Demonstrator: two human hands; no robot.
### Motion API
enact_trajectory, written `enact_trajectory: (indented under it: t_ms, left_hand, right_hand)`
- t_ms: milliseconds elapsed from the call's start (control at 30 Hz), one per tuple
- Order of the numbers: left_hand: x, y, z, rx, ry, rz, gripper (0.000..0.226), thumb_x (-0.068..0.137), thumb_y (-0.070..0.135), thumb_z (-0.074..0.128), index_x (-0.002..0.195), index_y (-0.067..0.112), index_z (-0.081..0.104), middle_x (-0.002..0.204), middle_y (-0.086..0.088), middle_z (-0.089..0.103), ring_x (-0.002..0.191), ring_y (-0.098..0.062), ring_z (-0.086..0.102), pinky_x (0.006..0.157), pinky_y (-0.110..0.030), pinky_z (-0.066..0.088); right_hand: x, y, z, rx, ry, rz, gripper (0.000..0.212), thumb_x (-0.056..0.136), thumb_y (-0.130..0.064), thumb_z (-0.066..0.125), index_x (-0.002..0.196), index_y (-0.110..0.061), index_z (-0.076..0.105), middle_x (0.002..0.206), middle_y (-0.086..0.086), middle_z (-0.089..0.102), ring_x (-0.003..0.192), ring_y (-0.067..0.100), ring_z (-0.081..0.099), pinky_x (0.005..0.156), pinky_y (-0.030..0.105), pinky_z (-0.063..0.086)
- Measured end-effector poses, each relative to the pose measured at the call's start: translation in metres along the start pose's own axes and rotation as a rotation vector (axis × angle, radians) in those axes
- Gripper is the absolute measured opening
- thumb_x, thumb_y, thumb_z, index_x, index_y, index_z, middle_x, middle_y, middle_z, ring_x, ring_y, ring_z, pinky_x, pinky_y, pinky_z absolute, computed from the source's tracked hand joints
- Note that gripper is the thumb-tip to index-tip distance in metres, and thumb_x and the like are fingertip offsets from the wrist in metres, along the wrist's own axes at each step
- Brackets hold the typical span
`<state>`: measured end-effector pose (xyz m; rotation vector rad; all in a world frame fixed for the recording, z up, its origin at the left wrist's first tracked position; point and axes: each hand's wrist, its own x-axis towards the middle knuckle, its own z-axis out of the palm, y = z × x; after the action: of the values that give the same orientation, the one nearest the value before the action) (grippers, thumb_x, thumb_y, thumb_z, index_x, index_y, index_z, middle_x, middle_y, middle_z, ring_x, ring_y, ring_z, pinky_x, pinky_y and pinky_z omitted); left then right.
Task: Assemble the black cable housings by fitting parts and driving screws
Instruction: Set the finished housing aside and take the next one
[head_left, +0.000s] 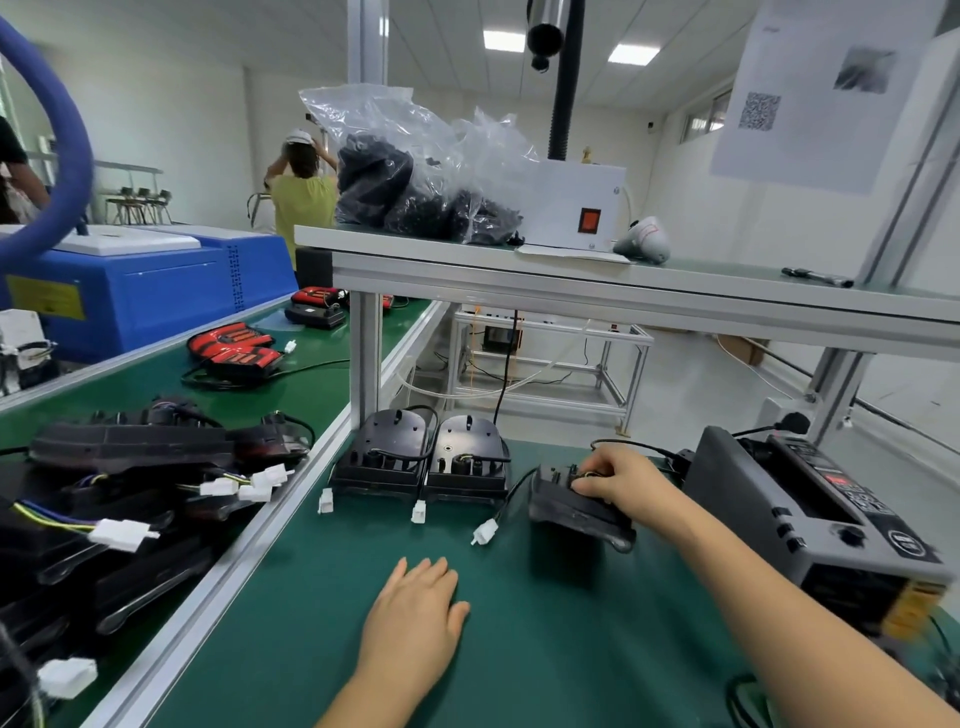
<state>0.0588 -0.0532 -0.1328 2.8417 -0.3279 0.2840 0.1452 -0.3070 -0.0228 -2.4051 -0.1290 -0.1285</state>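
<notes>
Bare and palm down, the left hand (415, 608) lies nearest on the green-matted counter (519, 665), its grip open, fingers straight and holding nothing. Farther off to the right, the right hand (618, 478) has its grip closed over the far end of a black plastic cable housing (576, 514), fingers curled where a thin black cable enters. That housing rests on the counter. A white plastic connector plug (484, 532) lies just left of it. Two more black housings (384, 457) sit side by side at the far left, near a metal post (365, 358). A grey boxy machine (810, 519) stands at the right edge. On the shelf (623, 291) above sits a clear plastic bag (415, 171) of black parts.
</notes>
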Motion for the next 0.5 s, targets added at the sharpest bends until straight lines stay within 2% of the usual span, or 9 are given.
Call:
enact_trajectory:
  t_ms: [267, 367, 433, 500]
  left_hand:
    - [-0.001, 0.001, -0.005, -0.029, -0.005, -0.01, 0.035, 0.098, 0.042, 0.038, 0.127, 0.025, 0.05, 0.142, 0.013, 0.042, 0.139, -0.006, 0.027, 0.118, -0.03, 0.002]
    - [-0.001, 0.0, -0.009, -0.066, -0.026, -0.023, 0.032, 0.099, 0.036, 0.039, 0.123, 0.021, 0.053, 0.137, 0.01, 0.048, 0.133, -0.008, 0.036, 0.119, -0.032, 0.006]
    - [-0.001, -0.001, -0.013, -0.12, -0.024, -0.047, 0.028, 0.099, 0.03, 0.039, 0.118, 0.019, 0.055, 0.127, 0.008, 0.054, 0.121, -0.01, 0.046, 0.116, -0.031, 0.018]
    - [-0.003, -0.001, -0.02, -0.2, -0.031, -0.072, 0.029, 0.099, 0.028, 0.04, 0.121, 0.02, 0.056, 0.126, 0.009, 0.056, 0.117, -0.013, 0.049, 0.103, -0.026, 0.034]
  right_hand:
    - [-0.09, -0.02, 0.009, -0.09, -0.138, -0.037, 0.018, 0.076, -0.028, 0.075, 0.079, -0.031, 0.058, 0.079, -0.011, 0.061, 0.069, 0.001, 0.053, 0.06, 0.013, 0.04]
    - [-0.121, -0.025, 0.021, -0.133, -0.152, -0.081, 0.02, 0.075, -0.031, 0.074, 0.075, -0.034, 0.054, 0.081, -0.011, 0.061, 0.072, -0.003, 0.053, 0.066, 0.013, 0.041]
    - [-0.139, -0.027, 0.028, -0.158, -0.157, -0.113, 0.021, 0.076, -0.034, 0.072, 0.075, -0.036, 0.051, 0.085, -0.013, 0.059, 0.079, -0.004, 0.052, 0.07, 0.013, 0.04]
    - [-0.154, -0.028, 0.033, -0.16, -0.16, -0.132, 0.02, 0.078, -0.038, 0.071, 0.076, -0.039, 0.05, 0.088, -0.017, 0.055, 0.085, -0.007, 0.049, 0.072, 0.012, 0.038]
